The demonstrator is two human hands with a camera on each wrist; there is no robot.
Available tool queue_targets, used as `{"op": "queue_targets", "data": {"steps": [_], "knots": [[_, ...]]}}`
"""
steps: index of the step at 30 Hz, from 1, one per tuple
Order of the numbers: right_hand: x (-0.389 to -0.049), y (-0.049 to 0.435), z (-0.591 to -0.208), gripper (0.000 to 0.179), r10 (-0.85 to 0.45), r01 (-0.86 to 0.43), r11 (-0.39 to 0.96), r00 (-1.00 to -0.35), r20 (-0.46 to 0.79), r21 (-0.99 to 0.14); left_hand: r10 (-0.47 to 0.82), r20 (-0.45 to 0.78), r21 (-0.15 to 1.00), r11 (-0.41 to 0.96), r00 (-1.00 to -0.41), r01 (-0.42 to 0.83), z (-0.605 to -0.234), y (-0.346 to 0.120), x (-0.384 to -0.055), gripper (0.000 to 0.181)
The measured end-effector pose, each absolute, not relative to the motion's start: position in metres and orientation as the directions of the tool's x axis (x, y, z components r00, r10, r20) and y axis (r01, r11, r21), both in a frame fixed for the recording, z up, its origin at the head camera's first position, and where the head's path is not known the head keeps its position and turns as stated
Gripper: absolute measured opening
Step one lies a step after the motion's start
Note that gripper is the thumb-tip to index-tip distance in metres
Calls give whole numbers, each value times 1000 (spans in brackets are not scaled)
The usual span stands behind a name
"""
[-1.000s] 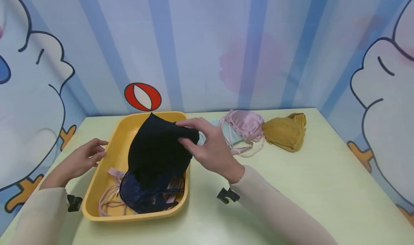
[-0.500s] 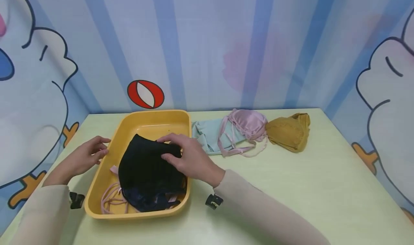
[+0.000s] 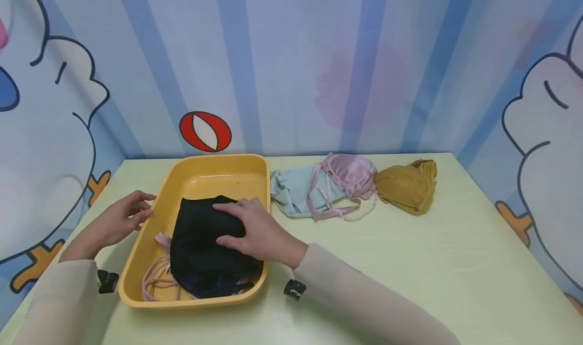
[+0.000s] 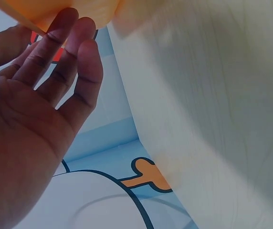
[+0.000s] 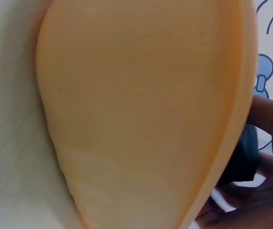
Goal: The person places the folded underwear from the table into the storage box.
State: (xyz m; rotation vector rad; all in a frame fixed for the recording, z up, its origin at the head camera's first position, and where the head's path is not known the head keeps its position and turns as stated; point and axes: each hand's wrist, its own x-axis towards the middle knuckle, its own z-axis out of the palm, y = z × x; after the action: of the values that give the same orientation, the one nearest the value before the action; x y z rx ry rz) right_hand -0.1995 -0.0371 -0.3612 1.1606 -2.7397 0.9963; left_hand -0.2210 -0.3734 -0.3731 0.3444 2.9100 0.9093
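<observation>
A smooth black folded bra (image 3: 205, 233) lies in the yellow plastic tray (image 3: 218, 168), over a navy lace bra (image 3: 214, 287) that it mostly hides. My right hand (image 3: 259, 231) rests on the black bra's right side, thumb and fingers spread apart. In the right wrist view, part of the black bra (image 5: 244, 157) shows beyond the tray's outer wall (image 5: 146, 105), between thumb and fingers. My left hand (image 3: 120, 218) has its fingertips at the tray's left rim, fingers loosely bent. The left wrist view shows these fingers (image 4: 86, 78) beneath the tray's edge (image 4: 93, 9).
Pink straps (image 3: 159, 282) lie in the tray's front left. Right of the tray, a mint-green garment (image 3: 296, 188), a pink satin bra (image 3: 350, 173) and a mustard bra (image 3: 407, 185) lie in a row along the table's (image 3: 410, 264) back. A printed curtain (image 3: 291, 72) stands behind.
My right hand has moved left and down into the tray with the black bra, which has gone from raised to lying flat. Its fingers have spread from a pinch. The left hand stays put.
</observation>
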Motion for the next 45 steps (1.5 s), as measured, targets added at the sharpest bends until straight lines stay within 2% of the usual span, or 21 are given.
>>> {"op": "queue_targets", "data": {"steps": [6, 12, 16, 20, 25, 29, 32, 36, 41, 45], "knots": [[-197, -41, -361, 69, -646, -615, 638, -755, 113, -463, 240, 0, 573, 796, -971, 196, -373, -373, -220, 42], [-196, -42, -364, 74, -647, -612, 689, -761, 52, -390, 250, 10, 569, 795, -968, 212, -372, -374, -220, 42], [-196, -41, -364, 71, -652, -640, 633, -744, 146, -435, 257, 17, 566, 794, -966, 221, -372, -375, -220, 41], [-196, -42, -364, 60, -693, -727, 527, -667, 272, -440, 252, 10, 570, 793, -968, 213, -372, -375, -220, 41], [-194, -44, -364, 45, -765, -791, 480, -589, 261, -379, 243, -2, 573, 795, -970, 198, -372, -374, -221, 43], [-191, -45, -365, 40, -790, -796, 507, -582, 191, -329, 242, -2, 569, 798, -970, 198, -373, -374, -220, 43], [-192, -44, -365, 39, -789, -785, 505, -588, 176, -360, 243, -1, 568, 799, -970, 200, -373, -373, -220, 43], [-196, -40, -363, 38, -775, -777, 456, -587, 236, -435, 240, -6, 574, 796, -971, 193, -372, -373, -220, 43], [-204, -29, -356, 36, -750, -800, 395, -565, 345, -451, 237, -11, 574, 797, -971, 188, -372, -373, -221, 43], [-211, -17, -352, 36, -711, -772, 407, -604, 361, -489, 234, -15, 573, 799, -972, 183, -373, -374, -222, 44]]}}
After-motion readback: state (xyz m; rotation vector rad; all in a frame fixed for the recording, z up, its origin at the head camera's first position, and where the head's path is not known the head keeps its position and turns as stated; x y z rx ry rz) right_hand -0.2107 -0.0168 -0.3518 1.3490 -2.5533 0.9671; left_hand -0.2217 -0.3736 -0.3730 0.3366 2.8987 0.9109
